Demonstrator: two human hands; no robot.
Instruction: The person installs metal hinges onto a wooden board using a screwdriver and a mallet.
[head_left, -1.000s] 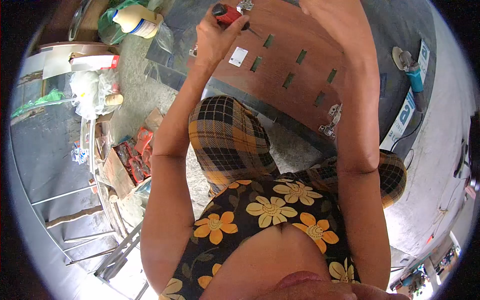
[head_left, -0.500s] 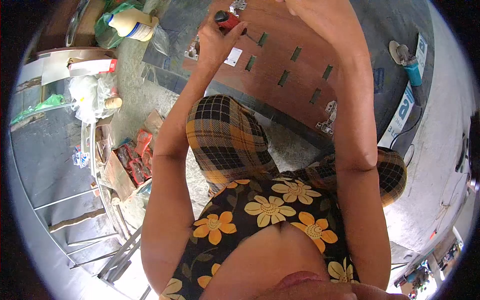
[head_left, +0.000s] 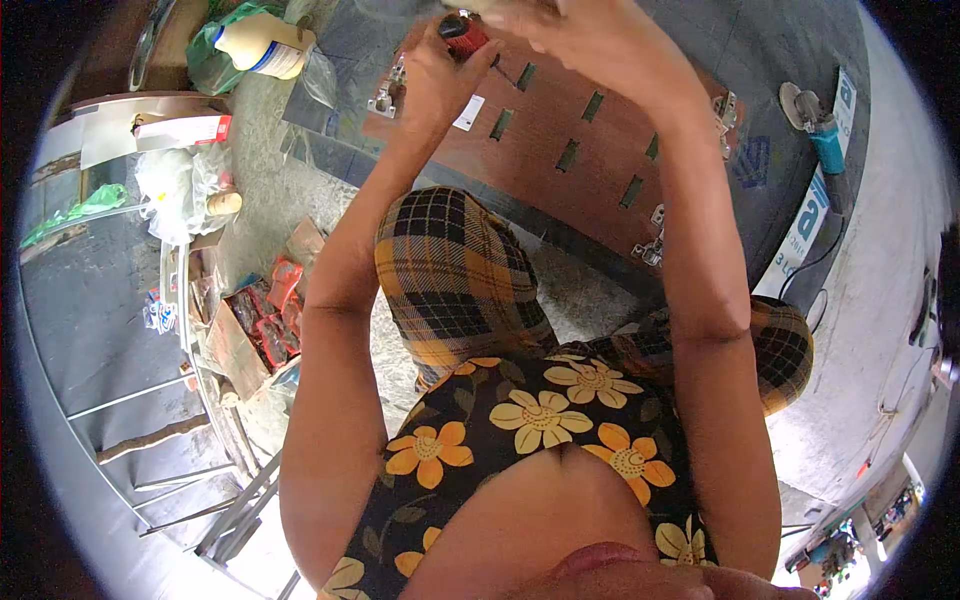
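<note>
My left hand [head_left: 438,78] is closed around a screwdriver [head_left: 462,36] with a red and black handle, its thin shaft pointing down to the right over a reddish-brown panel [head_left: 560,200]. The panel has several dark slots and a white label [head_left: 468,113]. Metal hinge-like fittings lie at its edges: one [head_left: 384,98] beside my left wrist, another [head_left: 650,248] at the near corner, a third [head_left: 726,118] past my right forearm. My right hand [head_left: 585,32] is at the top of the view, close by the screwdriver handle; its fingers are smeared by motion.
A dark board [head_left: 340,140] lies under the panel. At the right sits a teal power tool with a disc [head_left: 822,140]. On the left are a cream plastic bottle [head_left: 262,45], a cardboard box [head_left: 235,345] of red packets and a metal frame [head_left: 130,400].
My right hand has swung left and nearer, toward the screwdriver, uncovering the fitting on the panel's right side. My left hand keeps hold of the screwdriver, which has shifted slightly right.
</note>
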